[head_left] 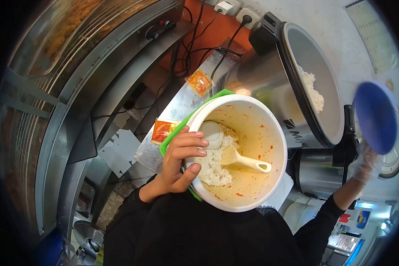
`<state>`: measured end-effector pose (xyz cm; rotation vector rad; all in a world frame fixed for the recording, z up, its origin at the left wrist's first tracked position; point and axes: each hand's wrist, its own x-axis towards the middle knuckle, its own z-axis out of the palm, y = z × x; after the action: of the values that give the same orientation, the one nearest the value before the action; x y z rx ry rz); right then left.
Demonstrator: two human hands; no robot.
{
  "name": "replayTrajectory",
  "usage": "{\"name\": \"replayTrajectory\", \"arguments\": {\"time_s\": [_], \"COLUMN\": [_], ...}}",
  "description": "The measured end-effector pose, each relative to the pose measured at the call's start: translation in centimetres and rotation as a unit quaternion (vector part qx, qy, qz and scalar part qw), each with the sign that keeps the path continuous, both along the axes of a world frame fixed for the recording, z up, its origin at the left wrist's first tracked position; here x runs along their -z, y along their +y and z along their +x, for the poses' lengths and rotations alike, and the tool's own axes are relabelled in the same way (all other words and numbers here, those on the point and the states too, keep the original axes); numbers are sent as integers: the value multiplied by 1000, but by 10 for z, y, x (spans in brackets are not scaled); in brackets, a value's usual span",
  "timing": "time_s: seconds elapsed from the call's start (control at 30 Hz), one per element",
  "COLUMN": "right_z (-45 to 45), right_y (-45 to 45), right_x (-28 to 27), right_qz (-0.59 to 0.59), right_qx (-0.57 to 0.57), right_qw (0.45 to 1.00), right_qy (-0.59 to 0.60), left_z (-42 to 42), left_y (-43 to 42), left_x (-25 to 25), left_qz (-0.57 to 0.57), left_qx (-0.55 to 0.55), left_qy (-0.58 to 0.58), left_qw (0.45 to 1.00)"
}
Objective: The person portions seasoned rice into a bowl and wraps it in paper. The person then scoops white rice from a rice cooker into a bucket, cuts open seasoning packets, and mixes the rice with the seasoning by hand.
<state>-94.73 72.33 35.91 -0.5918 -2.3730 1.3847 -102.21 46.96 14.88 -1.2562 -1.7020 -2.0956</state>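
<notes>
My left hand grips the rim of a white bucket, its fingers reaching over the inside and the thumb at the edge. In the bucket lie white rice, a small pale bowl and a cream rice paddle. Orange-red bits stick to its inner wall. Off to the right, my right hand, in a clear plastic glove, holds up a round blue plate-like thing, blurred; whether it is a plate or a lid I cannot tell.
A large steel rice cooker stands open with rice inside. Under the bucket is something green. Sauce packets lie on the metal counter. A glass-fronted warmer fills the left; cables hang behind.
</notes>
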Motion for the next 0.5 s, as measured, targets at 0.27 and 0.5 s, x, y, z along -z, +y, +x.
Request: {"name": "replayTrajectory", "arguments": {"time_s": [0.27, 0.5], "right_z": [68, 150], "right_y": [44, 107], "right_x": [-39, -90], "right_qz": [203, 376], "right_qx": [117, 263], "right_qw": [972, 888], "right_qy": [35, 27], "left_z": [-2, -4], "left_y": [-3, -4], "left_x": [-1, 0], "left_qz": [-4, 17], "left_qx": [20, 44], "left_qy": [-4, -14], "left_qw": [1000, 999]}}
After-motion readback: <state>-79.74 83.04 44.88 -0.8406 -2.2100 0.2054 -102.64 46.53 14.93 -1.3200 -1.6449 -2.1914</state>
